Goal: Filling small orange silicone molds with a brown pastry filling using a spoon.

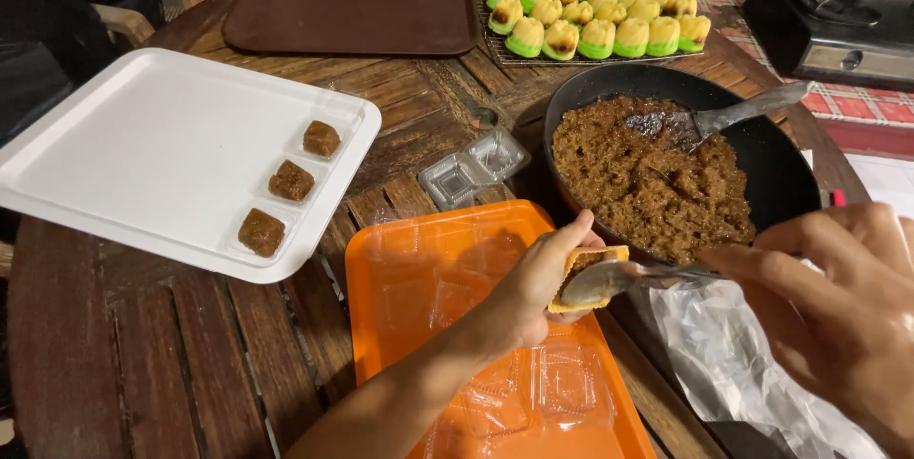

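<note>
- Yellow mould, lower centre of the frame: pinched in the left hand, held above the orange tray.
- Spoon: gripped by the right hand, bowl pressed into the mould.
- Black pan of brown filling, centre right, spatula resting in it.
- White tray, left: three brown squares.
- Upper right: rack of yellow-green cakes; stove beyond.
- Brown tray, top centre.
- Round dark wooden slatted table underlies all.

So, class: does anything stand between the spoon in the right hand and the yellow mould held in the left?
Nothing visible does. The spoon bowl already lies against the yellow mould, which the left hand holds; the right hand grips its handle.
</note>
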